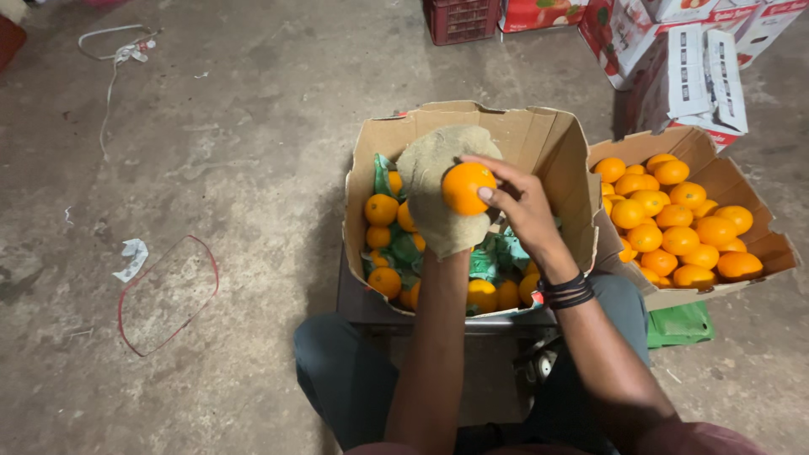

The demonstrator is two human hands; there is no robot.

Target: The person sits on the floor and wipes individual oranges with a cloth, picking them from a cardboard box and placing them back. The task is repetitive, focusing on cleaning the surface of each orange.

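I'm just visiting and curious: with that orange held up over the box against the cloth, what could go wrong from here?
The orange is pinched only by the right hand fingertips against the cloth over the left hand; it might slip into the open box. The full box of oranges beside it leans on one flap, so a knee bump could perhaps spill fruit.

The floor (253, 126) is bare grey concrete, stained and scuffed, lit evenly with darker patches near the left edge. A loop of red cord (168, 295) lies on it at the left, a crumpled white scrap (132, 258) just beside it, and a pale string (114, 55) trails farther back. Along the far edge stand a red plastic crate (461, 18) and stacked red-and-white cartons (687, 72).
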